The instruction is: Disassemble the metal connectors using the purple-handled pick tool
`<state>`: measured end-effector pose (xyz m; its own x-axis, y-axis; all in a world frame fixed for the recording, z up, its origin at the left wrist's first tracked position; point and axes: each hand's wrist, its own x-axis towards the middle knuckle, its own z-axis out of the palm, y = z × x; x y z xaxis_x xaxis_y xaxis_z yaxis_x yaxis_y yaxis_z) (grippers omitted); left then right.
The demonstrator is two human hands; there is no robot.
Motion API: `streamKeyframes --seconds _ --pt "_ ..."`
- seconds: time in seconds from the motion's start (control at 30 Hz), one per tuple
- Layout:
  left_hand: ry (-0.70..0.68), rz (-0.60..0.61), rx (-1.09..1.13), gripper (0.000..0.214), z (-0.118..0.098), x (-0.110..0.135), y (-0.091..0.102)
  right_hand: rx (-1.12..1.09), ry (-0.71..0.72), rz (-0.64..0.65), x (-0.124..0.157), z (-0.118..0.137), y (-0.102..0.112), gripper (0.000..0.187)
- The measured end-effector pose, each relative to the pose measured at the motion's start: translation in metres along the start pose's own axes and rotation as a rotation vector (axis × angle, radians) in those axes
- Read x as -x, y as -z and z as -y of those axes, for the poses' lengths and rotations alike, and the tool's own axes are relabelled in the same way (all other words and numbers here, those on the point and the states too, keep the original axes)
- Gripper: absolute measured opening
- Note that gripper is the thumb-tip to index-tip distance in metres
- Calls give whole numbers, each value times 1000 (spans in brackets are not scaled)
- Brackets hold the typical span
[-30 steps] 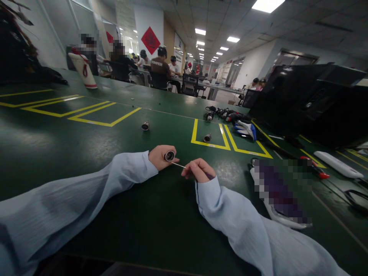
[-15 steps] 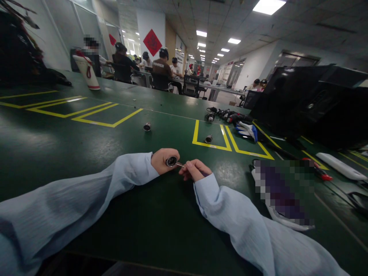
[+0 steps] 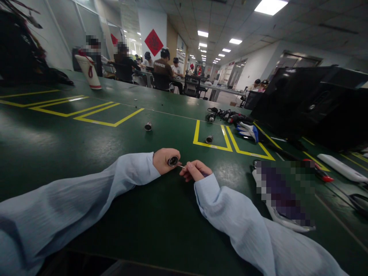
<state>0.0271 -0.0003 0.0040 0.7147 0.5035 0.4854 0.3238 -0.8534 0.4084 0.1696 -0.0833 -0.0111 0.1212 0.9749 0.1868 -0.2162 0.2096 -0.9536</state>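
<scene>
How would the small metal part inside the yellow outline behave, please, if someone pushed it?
The small metal part would probably roll on the green table, because its body looks round. It is likely stiff, given its metallic look. Its shiny surface may be slippery.

From where the hands meet, the table (image 3: pixel 172 218) offers a lane at 12 o'clock, between one metal fitting (image 3: pixel 148 126) near 11 and another (image 3: pixel 209 139) past 1. A thin rod (image 3: pixel 181 166) bridges the narrow gap between left hand (image 3: pixel 165 161) and right hand (image 3: pixel 197 170). Cables (image 3: pixel 222 113) and a glove (image 3: pixel 247 131) obstruct 2; the right sleeve (image 3: pixel 238 214) bars 4 to 5. Flat room lies toward 10, and at 6 between the forearms.
</scene>
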Motion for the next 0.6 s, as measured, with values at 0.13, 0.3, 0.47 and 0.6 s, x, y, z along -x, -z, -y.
streamKeyframes --seconds 0.13,0.3,0.47,0.6 --pt "-17 30 10 21 1 0 0 -61 -84 48 -2 2 3 31" --pt "-36 32 118 19 0 0 1 -117 -137 87 -5 3 6 30" --pt "14 17 200 21 -2 0 1 -135 -128 89 -4 2 4 31" --pt "46 17 172 20 -2 0 0 -102 -89 29 -2 3 2 32"
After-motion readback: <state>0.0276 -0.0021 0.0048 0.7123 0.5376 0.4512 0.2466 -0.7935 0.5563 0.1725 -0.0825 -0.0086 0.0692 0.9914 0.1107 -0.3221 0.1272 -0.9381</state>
